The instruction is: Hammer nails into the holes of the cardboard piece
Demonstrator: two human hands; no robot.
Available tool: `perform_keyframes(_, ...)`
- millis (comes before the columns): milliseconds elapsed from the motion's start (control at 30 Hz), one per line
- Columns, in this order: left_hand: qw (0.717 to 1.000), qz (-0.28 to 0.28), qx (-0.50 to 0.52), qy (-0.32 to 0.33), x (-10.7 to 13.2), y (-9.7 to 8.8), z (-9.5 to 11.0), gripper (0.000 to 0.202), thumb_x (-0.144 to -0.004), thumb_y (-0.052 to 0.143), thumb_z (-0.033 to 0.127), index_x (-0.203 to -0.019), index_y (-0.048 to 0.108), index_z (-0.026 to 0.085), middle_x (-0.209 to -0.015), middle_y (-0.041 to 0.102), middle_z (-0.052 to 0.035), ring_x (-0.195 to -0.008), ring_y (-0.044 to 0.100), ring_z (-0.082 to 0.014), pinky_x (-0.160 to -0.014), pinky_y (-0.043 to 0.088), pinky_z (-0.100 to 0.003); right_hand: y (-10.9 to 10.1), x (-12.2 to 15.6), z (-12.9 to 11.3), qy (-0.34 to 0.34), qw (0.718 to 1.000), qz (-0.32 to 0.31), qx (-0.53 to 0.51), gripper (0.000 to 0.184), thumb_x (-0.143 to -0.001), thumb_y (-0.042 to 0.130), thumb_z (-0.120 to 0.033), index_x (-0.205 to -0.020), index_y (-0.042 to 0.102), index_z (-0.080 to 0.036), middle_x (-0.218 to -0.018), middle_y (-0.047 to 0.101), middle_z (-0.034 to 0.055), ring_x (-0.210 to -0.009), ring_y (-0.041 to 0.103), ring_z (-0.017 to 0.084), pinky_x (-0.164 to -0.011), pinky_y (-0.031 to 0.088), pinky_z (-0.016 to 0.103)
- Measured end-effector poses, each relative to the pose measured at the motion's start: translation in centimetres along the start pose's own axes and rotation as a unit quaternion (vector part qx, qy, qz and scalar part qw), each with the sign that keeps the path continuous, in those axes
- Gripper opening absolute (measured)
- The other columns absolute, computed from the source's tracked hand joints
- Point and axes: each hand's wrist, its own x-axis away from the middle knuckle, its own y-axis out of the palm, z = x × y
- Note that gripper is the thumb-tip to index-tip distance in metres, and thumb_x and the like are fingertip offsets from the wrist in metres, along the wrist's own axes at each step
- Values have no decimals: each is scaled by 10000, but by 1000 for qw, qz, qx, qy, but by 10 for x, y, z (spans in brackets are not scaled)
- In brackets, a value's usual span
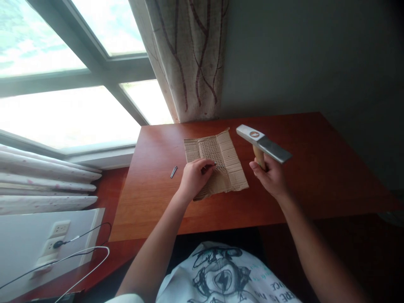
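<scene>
My right hand (272, 176) is wrapped round the wooden handle of a hammer (273, 148), raised over the table to the right of the cardboard. Its metal head is tilted, with a pale label on one end. My left hand (198, 173) rests over a creased piece of cardboard (235, 168), thumb and forefinger pinched on a small nail, mostly hidden by the fingertips. Rows of small dark dots (208, 148) fill the cardboard's middle; from here I cannot tell holes from nail heads. Several loose nails (174, 171) lie together on the wood, left of my left hand.
The reddish-brown wooden table (151, 202) stands against a grey wall, its front edge close to my body. A window (107, 67) and a patterned curtain (198, 63) border it at the back left. Cables run from a wall socket (50, 246) at lower left.
</scene>
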Motion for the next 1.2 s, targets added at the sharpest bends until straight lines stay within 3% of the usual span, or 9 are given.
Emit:
perform_keyframes(133,1000,-1,14,4,1,2,-2,81,-871,652,209,-879,732,220,-828,747,-17,-715,671,-148,-676,531,-254,-19,2,-25,-22,991,-96,95,382,-932,589,-514,-699,499,-224,-524,460,-54,-484,433,109,-492,330,256)
perform_keyframes(267,999,10,42,2,2,3,-3,90,-879,648,222,-887,737,219,-1078,757,-53,-884,710,-180,-744,564,-276,-30,-2,-45,-45,976,-149,153,406,-950,550,-532,-687,485,-230,-514,443,-54,-455,431,111,-467,299,265)
perform_keyframes(367,999,16,51,-4,2,3,-5,95,-883,645,212,-888,740,218,-1153,745,-56,-917,717,-186,-767,577,-288,-32,-3,-49,-63,969,-149,184,404,-950,546,-539,-693,493,-232,-530,450,-48,-452,421,114,-463,289,271)
perform_keyframes(767,998,9,52,20,3,5,-10,119,-866,658,177,-886,760,237,-1100,761,-39,-901,726,-191,-773,580,-305,-39,4,-59,-72,950,-191,237,416,-972,514,-528,-683,443,-238,-534,471,-39,-464,462,128,-487,289,287)
perform_keyframes(1200,999,11,42,5,3,3,-8,114,-870,668,187,-886,769,236,-1087,772,-34,-936,733,-207,-828,583,-322,-35,3,-65,-77,942,-178,273,414,-980,494,-521,-686,417,-240,-539,509,-22,-472,470,145,-511,260,302)
